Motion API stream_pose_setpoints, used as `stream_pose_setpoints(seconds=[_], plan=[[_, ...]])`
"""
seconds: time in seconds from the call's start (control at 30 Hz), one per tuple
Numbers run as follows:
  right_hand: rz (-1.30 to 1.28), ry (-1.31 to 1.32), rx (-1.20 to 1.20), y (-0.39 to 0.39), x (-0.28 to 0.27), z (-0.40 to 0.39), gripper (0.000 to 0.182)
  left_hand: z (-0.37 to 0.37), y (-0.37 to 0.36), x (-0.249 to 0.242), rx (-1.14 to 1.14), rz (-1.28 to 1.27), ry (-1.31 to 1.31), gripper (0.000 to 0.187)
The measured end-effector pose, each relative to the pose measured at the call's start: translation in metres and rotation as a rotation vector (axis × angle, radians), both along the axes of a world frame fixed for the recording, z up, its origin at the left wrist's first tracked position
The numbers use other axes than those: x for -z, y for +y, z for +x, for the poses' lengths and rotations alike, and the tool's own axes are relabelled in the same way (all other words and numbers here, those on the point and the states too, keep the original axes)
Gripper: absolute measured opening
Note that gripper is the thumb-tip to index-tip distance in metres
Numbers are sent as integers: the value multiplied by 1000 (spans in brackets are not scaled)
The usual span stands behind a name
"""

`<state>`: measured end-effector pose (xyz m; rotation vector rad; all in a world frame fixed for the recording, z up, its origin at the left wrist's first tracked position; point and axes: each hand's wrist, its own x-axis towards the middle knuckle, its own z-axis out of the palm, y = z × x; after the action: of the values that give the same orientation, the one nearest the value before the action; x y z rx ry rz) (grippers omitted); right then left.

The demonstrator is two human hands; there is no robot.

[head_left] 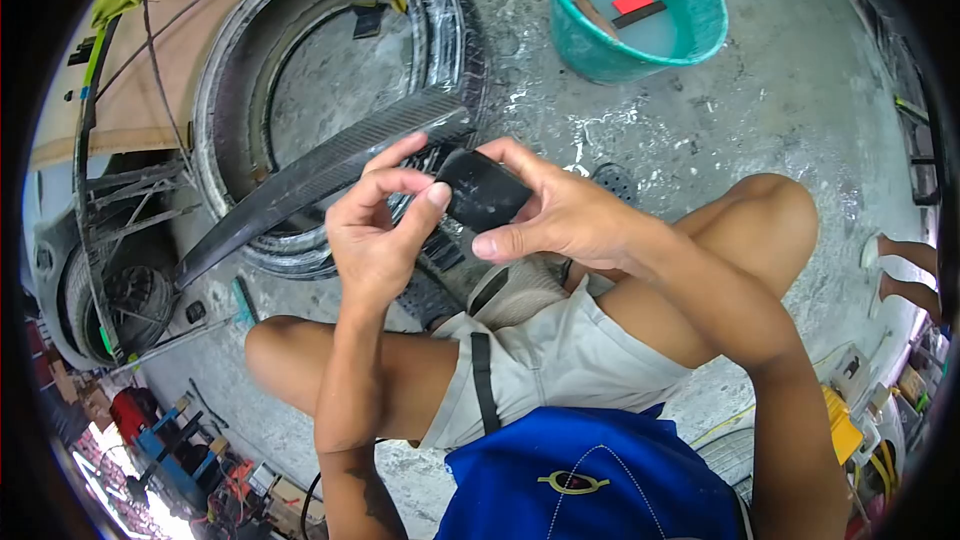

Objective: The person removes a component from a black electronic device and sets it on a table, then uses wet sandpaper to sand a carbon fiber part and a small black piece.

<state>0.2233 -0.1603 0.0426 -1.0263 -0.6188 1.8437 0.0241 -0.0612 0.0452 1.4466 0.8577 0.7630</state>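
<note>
Between my two hands is a folded piece of black sandpaper [487, 190], its dark face marked with a few pale specks. My left hand [378, 215] pinches its left corner between thumb and index finger, the other fingers bent loosely. On the opposite side, my right hand [560, 202] grips it, thumb along the lower edge and index finger over the top. Just behind the hands, a long curved carbon-fibre part [340, 155] with a woven pattern lies across a large tyre [450, 30] on the floor.
A green bucket [600, 62] of cloudy water stands at the back, with a red block [632, 2] and dark strips in it. Dark perforated clogs [615, 180] are near my legs. Tools and boxes [180, 450] crowd the lower left. Another person's legs [905, 270] show at right.
</note>
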Motion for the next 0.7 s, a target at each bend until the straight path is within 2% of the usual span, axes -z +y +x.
stream_pose_setpoints(seconds=[0.07,0.17,0.33,0.43,0.5,0.53,0.67,0.7], plan=[[-98,262,-36,-1,-1,2,70,0,2,0,54,14,-2,12],[-102,365,-70,-3,-1,4,62,-2,8,-2,146,14,-59,13],[-129,388,-52,-4,1,10,65,-2,18,-7,188,75,-106,12],[-74,411,-120,-4,-2,13,69,-4,22,-5,260,105,-157,13],[144,276,-98,-6,-1,6,71,-4,20,-3,262,77,-177,13],[196,298,-39,-7,4,1,62,-3,20,-2,263,51,-191,13],[266,134,21,-4,2,0,49,-4,23,6,299,60,-190,13],[215,-71,12,-3,-5,5,38,-2,22,8,299,44,-191,14]])
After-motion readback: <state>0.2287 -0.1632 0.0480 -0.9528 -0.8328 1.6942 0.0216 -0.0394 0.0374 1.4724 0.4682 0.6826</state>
